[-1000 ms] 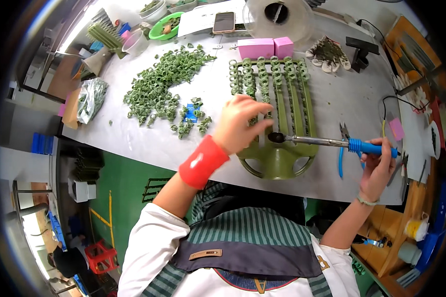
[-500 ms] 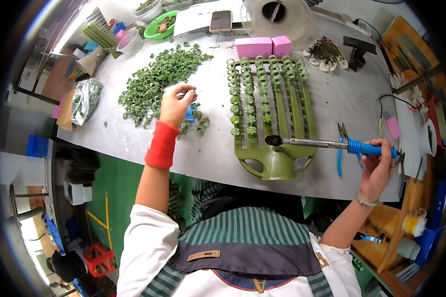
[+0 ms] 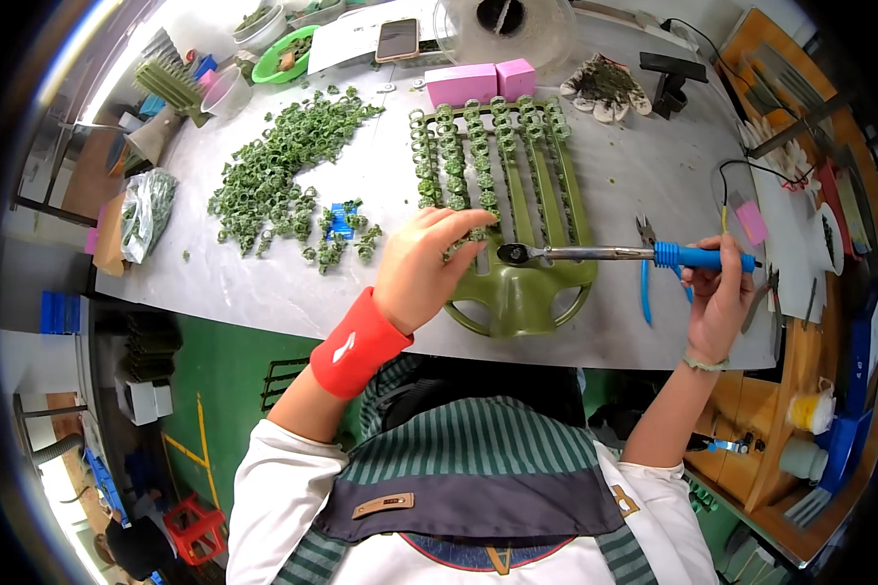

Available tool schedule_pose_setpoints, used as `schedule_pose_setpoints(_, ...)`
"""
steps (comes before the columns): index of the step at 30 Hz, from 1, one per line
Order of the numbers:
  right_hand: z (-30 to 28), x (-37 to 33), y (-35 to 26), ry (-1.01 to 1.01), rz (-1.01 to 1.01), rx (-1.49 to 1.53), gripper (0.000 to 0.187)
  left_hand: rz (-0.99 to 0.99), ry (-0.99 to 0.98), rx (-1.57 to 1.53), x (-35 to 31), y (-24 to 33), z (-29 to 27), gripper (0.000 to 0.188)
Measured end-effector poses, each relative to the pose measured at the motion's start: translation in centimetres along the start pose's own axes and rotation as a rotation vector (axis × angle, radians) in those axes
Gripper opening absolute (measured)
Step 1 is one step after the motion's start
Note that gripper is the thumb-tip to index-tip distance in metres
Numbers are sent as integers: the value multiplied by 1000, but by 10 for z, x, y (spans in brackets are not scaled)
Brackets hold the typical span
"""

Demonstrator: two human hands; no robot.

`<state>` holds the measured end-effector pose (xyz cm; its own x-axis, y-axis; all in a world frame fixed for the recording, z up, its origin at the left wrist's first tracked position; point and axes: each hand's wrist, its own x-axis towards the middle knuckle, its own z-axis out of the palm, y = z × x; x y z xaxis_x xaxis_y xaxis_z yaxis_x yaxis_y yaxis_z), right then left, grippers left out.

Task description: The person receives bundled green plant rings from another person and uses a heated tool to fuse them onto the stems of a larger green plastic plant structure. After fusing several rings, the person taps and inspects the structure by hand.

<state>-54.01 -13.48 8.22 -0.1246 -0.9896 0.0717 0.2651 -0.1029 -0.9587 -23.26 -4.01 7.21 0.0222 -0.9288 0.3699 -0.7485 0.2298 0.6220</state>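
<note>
My right hand [image 3: 720, 302] grips the blue handle of a soldering iron [image 3: 600, 253], whose dark, spoon-shaped tip lies over the lower part of a green plastic rack [image 3: 512, 297]. The rack has long ribs, several of them lined with small green rosettes [image 3: 454, 168]. My left hand [image 3: 429, 258], with a red wristband, reaches to the lower end of a row on the rack. Its thumb and fingers are closed on a small green rosette [image 3: 477, 234], mostly hidden by the fingers, close to the iron's tip.
A pile of loose green rosettes [image 3: 278, 161] covers the table's left. Pink blocks [image 3: 463, 85], a phone [image 3: 398, 39] and a stained glove [image 3: 604, 88] sit behind the rack. Blue-handled pliers [image 3: 645, 273] lie right of it. A plastic bag [image 3: 149, 214] stands at the left edge.
My left hand has moved right and nearer, from beside the pile to the rack's row end. The iron stays over the rack in my right hand; the whole view has shifted slightly.
</note>
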Motion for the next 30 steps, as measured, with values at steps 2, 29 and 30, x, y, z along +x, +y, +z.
schedule_pose_setpoints(2,1,0,4,-15,4,15,26,40,69,31,0,-7,14,24)
schedule_pose_setpoints(29,-12,0,-9,-18,-20,-5,26,-116,89,402,-21,-113,-63,19)
schedule_pose_setpoints(30,-12,-1,-9,-11,-34,-15,26,38,62,614,-24,-123,-66,20)
